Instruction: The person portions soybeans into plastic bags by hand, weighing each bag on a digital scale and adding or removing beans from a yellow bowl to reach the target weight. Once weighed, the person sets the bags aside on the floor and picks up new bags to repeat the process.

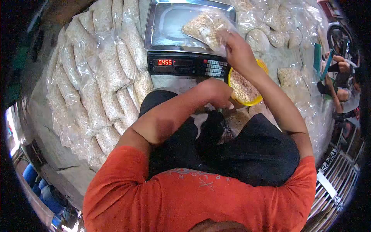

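My right hand [236,47] pinches the top edge of a clear plastic bag of pale grains [206,29]. The bag lies tilted on the steel pan [164,27] of a digital scale [179,63], whose red display reads 0.455. My left hand [219,93] is closed, fingers curled, at the left rim of a yellow basin [254,103]; what it holds, if anything, is hidden. Loose pale grains [243,86] fill the basin, which sits below my right forearm.
Rows of long filled plastic bags [91,85] cover the floor on my left. More filled bags [270,27] lie at the back right and along my right side. A person [342,81] sits at the far right, near a bicycle wheel [340,38].
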### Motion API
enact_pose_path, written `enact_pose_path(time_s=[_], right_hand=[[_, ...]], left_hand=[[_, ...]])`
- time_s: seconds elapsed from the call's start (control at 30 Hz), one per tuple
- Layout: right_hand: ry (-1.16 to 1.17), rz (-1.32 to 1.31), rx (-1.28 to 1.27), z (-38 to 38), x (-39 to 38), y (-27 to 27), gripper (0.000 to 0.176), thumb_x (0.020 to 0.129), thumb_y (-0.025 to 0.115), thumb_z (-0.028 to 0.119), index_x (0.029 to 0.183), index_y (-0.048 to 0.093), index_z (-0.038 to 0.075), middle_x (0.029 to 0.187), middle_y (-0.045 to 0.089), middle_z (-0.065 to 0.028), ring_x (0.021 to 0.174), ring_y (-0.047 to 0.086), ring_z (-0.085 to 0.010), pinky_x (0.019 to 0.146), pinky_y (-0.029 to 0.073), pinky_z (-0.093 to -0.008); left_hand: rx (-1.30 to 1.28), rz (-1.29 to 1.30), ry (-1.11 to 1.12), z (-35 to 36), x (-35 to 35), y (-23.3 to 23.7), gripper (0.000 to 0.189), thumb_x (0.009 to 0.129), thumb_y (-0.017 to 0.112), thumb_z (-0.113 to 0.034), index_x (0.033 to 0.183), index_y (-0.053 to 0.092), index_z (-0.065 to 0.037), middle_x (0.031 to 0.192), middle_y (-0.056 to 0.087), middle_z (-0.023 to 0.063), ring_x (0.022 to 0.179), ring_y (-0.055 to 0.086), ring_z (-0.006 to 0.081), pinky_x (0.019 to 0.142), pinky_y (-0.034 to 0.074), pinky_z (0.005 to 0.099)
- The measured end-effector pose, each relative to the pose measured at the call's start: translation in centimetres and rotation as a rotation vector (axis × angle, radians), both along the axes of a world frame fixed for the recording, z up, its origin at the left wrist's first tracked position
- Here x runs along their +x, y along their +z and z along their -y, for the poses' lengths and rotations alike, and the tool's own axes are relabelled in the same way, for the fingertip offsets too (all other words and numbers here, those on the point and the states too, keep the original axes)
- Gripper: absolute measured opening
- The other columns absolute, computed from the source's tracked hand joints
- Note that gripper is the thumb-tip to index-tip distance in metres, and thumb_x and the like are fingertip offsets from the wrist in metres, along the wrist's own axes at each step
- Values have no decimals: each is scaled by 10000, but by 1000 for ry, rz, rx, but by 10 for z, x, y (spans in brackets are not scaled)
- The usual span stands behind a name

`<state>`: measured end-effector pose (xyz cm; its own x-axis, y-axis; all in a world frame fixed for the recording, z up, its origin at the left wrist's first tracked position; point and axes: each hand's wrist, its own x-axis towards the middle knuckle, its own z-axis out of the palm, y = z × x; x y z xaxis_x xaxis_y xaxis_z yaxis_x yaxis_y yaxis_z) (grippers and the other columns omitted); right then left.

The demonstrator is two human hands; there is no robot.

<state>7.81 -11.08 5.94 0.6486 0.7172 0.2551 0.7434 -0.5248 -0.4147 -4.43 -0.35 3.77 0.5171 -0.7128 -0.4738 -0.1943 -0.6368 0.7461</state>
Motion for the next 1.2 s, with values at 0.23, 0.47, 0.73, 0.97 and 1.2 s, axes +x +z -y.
enact_pose_path(time_s=[0.23, 0.47, 0.73, 0.97, 1.2], right_hand=[[-22, 7, -94, -9, 13, -5, 440, 920, 704, 92, 1357, 661, 67, 1300, 622, -293, 1202, 604, -484, 1058, 505, -490], [34, 30, -114, -20, 18, -16, 395, 915, 703, 100, 1305, 672, 42, 1253, 646, -266, 1149, 636, -455, 953, 547, -501], [-290, -360, 53, -17, 16, -8, 248, 956, 761, 177, 1143, 743, 16, 1005, 749, -126, 793, 728, -236, 784, 594, -388], [-520, -1025, 648, 16, -9, 16, 287, 1000, 745, 152, 1228, 686, -11, 1037, 728, -66, 913, 699, -131, 820, 573, -267], [-608, -464, 236, 117, -65, 39, 304, 1006, 723, 168, 1262, 689, 6, 1067, 753, -125, 981, 743, -212, 848, 598, -336]], left_hand=[[3, 26, 48, -14, 11, 0, 616, 940, 702, -561, 1218, 691, -12, 1129, 740, 266, 1112, 705, 446, 966, 550, 534], [-1, 52, 31, -14, 15, -8, 566, 940, 698, -534, 1158, 730, -12, 1122, 752, 248, 1064, 723, 435, 946, 559, 529], [-7, 16, 48, -19, 18, -7, 564, 959, 701, -503, 1250, 660, -21, 1100, 743, 269, 1090, 704, 460, 960, 542, 556], [-22, -4, 41, -18, 15, -7, 532, 950, 709, -479, 1265, 674, -52, 1106, 744, 266, 1076, 710, 454, 946, 551, 547], [60, 39, 90, -12, 14, 4, 564, 918, 722, -471, 1227, 696, 0, 1131, 745, 264, 1086, 718, 432, 957, 564, 510]])
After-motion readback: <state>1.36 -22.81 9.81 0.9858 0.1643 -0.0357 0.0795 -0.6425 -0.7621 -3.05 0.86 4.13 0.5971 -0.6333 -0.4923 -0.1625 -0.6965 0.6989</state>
